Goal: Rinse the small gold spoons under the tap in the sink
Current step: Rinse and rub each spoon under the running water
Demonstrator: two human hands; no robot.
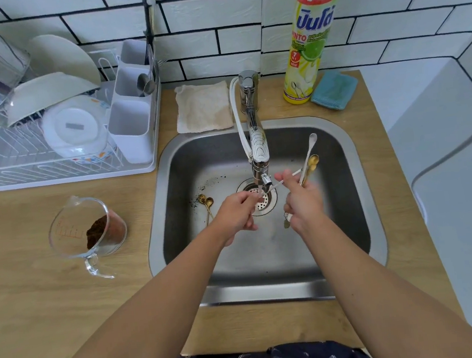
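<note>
Head view: both hands over the sink (339, 150) near the drain, under the tap (259, 153); left hand (237, 215) pinches one end of a thin white spoon (284, 180) held crosswise under the spout, right hand (302, 201) grips a bundle of small gold spoons (311, 162) plus a white one, bowls pointing toward the sink's back right corner. Two more gold spoons (207, 203) lie on the sink floor left of the drain, near dark grit specks. Measuring cup (88, 229) with brown grounds sits on the counter off the sink's left edge.
</note>
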